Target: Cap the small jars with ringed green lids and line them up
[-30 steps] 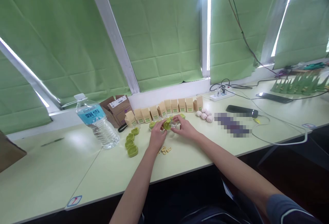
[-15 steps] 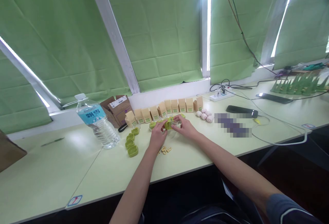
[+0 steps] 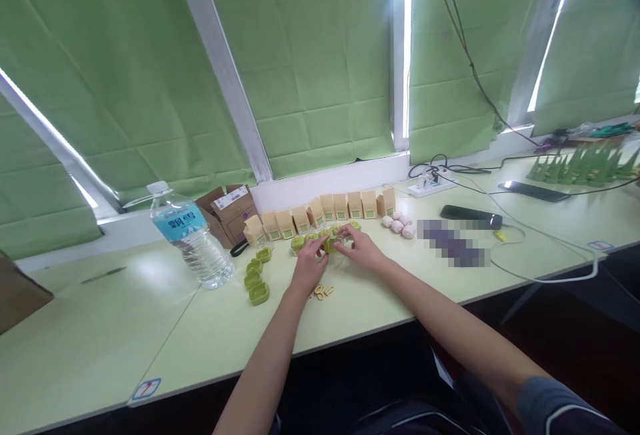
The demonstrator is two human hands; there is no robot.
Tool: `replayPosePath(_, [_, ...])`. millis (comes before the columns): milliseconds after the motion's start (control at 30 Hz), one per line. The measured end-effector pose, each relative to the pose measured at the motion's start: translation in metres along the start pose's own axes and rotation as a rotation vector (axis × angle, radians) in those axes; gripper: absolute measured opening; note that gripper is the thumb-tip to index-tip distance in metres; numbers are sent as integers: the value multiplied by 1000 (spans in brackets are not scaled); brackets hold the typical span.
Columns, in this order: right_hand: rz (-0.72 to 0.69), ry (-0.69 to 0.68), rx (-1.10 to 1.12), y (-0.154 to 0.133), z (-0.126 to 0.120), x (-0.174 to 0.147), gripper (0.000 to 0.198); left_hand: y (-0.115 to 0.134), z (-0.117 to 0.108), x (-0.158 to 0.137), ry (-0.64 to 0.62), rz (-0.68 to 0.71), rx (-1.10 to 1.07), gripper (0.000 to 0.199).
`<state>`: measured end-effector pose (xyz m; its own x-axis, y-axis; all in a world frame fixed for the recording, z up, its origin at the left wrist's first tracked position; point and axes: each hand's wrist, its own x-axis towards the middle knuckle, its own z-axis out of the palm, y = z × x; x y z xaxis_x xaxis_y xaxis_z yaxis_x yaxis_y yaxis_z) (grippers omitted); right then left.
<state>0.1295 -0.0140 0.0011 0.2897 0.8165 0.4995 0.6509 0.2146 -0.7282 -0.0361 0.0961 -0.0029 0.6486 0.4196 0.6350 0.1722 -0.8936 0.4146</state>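
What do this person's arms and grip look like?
The left grip and right grip are ungloved, and both forearms are bare. A white-striped, blue-grey sleeve shows on the right arm; no left sleeve is visible.

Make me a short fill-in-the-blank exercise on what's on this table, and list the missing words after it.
1. The main colour of the small piece between the left hand and the right hand is ____.
2. The loose yellow pieces lie closer to the ____ hand.
3. The colour of the water bottle's cap is ____.
4. The pale pink lumps lie near the ____ end of the row of tan cartons.

Missing words: green; left; white; right.
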Motion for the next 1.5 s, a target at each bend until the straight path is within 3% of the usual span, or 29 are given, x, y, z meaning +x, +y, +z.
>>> replayPosePath(1500, [21, -46, -26, 3, 0, 1, 30, -2, 2, -3, -85, 57, 100, 54])
